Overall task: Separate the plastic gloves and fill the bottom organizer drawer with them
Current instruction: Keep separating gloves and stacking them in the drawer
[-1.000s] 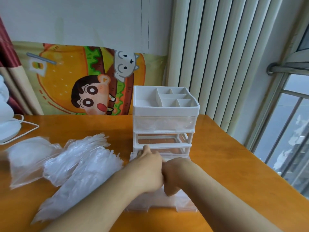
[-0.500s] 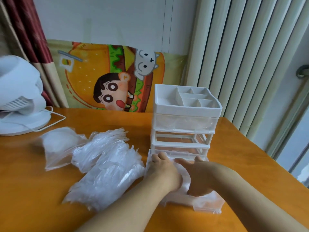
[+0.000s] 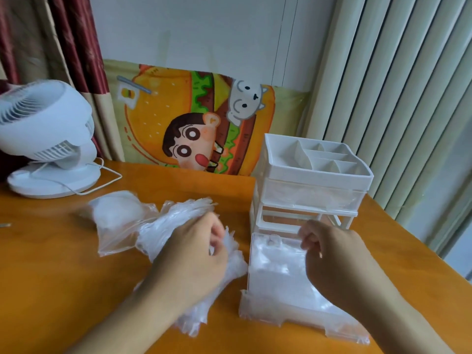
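**Two hands, one pile: the left is nearer**

I see my left hand (image 3: 194,254) curled into the pile of plastic gloves (image 3: 163,241), left of the pulled-out bottom drawer (image 3: 288,282). The pile runs far-left to near-right. My right hand (image 3: 332,254), fingers bent, rests over the gloves in the drawer; whether it pinches one I cannot tell.

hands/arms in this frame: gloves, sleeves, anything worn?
Nothing worn that shows. The left hand and right hand are both bare: no gloves on, no rings, watch or bands visible. Both forearms are bare all the way to the bottom edge of the picture, so no sleeve or cuff comes into view. The picture is slightly blurred, so fine marks cannot be ruled out.
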Action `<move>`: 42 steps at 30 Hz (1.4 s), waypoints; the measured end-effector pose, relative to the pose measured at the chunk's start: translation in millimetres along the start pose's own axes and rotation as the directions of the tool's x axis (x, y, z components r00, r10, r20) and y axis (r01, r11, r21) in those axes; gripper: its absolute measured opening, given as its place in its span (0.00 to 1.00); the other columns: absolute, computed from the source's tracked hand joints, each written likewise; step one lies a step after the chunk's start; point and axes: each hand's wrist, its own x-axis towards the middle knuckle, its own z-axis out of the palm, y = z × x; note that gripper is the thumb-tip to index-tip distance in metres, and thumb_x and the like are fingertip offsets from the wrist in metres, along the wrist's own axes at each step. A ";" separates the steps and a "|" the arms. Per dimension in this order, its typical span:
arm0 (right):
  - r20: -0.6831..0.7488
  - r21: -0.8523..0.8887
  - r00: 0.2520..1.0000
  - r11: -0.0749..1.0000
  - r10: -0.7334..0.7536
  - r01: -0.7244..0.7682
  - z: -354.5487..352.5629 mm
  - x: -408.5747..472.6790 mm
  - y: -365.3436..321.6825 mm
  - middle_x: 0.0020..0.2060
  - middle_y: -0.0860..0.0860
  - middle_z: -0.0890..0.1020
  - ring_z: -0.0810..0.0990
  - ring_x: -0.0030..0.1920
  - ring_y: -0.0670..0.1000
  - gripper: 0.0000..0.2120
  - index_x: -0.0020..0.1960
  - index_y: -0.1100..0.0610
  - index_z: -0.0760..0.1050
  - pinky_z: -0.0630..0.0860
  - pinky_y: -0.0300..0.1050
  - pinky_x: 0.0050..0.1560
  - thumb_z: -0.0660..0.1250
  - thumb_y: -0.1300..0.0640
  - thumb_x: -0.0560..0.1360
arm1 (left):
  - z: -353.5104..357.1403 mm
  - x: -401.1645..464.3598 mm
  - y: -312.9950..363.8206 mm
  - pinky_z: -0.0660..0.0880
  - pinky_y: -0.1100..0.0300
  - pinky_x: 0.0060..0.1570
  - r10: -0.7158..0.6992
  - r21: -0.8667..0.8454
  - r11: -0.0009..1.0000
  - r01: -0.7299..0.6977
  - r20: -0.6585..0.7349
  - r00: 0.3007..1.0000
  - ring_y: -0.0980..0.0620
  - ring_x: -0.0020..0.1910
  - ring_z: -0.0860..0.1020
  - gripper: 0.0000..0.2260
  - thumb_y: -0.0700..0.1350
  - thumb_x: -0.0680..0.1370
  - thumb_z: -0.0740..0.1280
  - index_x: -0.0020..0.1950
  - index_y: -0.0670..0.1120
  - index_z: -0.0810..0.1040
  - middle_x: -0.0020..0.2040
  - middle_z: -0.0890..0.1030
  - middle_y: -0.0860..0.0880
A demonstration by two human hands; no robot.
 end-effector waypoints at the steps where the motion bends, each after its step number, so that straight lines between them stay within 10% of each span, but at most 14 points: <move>1: -0.031 0.041 0.999 0.999 -0.009 0.010 2.9 2.3 -8.6 0.46 0.44 0.84 0.82 0.45 0.46 0.17 0.55 0.47 0.79 0.83 0.46 0.46 0.60 0.66 0.78 | -0.4 -2.1 -6.6 0.79 0.64 0.43 -0.051 0.053 0.998 0.047 0.093 0.994 0.60 0.43 0.77 0.07 0.52 0.79 0.69 0.50 0.60 0.71 0.46 0.76 0.61; 6: -0.124 0.200 0.991 0.977 -0.045 0.069 27.2 10.1 -49.5 0.43 0.43 0.85 0.82 0.45 0.46 0.14 0.53 0.48 0.82 0.82 0.45 0.46 0.63 0.63 0.78 | 10.0 -9.1 -26.5 0.78 0.60 0.50 -0.163 0.400 0.916 0.022 0.322 0.933 0.58 0.51 0.76 0.19 0.70 0.74 0.66 0.59 0.62 0.70 0.53 0.73 0.62; 8: -0.128 0.240 0.991 0.968 -0.047 0.077 41.2 8.5 -57.8 0.41 0.41 0.84 0.81 0.42 0.45 0.13 0.51 0.47 0.81 0.82 0.45 0.42 0.63 0.63 0.78 | 13.3 -6.1 -38.6 0.79 0.61 0.47 -0.147 0.331 0.942 0.060 0.244 0.959 0.58 0.45 0.77 0.07 0.60 0.79 0.65 0.51 0.59 0.74 0.46 0.76 0.59; 13: -0.138 0.256 0.989 0.962 -0.060 0.094 63.0 -5.0 -59.5 0.42 0.38 0.83 0.81 0.43 0.45 0.10 0.51 0.44 0.78 0.83 0.45 0.42 0.64 0.59 0.80 | 16.5 1.1 -68.5 0.67 0.62 0.28 -0.192 0.087 0.979 0.182 0.118 0.974 0.56 0.25 0.69 0.16 0.52 0.82 0.66 0.35 0.51 0.72 0.27 0.71 0.53; 25: -0.087 0.226 0.984 0.959 -0.156 0.172 70.4 -24.2 -73.3 0.55 0.37 0.79 0.77 0.56 0.44 0.16 0.62 0.41 0.74 0.81 0.40 0.54 0.65 0.59 0.80 | 5.9 4.7 -68.0 0.64 0.66 0.26 -0.199 -0.177 0.963 0.201 0.026 0.980 0.58 0.24 0.68 0.16 0.49 0.82 0.67 0.36 0.46 0.79 0.26 0.73 0.50; 35: -0.068 0.009 0.841 0.842 -0.537 0.539 102.6 -32.8 -95.9 0.62 0.45 0.81 0.81 0.58 0.52 0.27 0.61 0.43 0.80 0.82 0.44 0.48 0.61 0.56 0.65 | -27.0 4.8 -58.0 0.68 0.61 0.33 -0.243 -0.339 0.927 0.163 -0.210 0.947 0.55 0.31 0.73 0.14 0.49 0.81 0.68 0.37 0.45 0.79 0.27 0.73 0.53; 42: -0.223 0.191 0.846 0.829 -0.485 0.525 103.7 -37.8 -97.8 0.45 0.42 0.81 0.80 0.46 0.48 0.12 0.47 0.47 0.82 0.80 0.44 0.42 0.68 0.60 0.68 | -31.7 6.4 -66.1 0.71 0.52 0.39 -0.292 -0.486 0.861 0.151 -0.228 0.929 0.45 0.35 0.75 0.17 0.54 0.80 0.69 0.46 0.39 0.81 0.36 0.77 0.38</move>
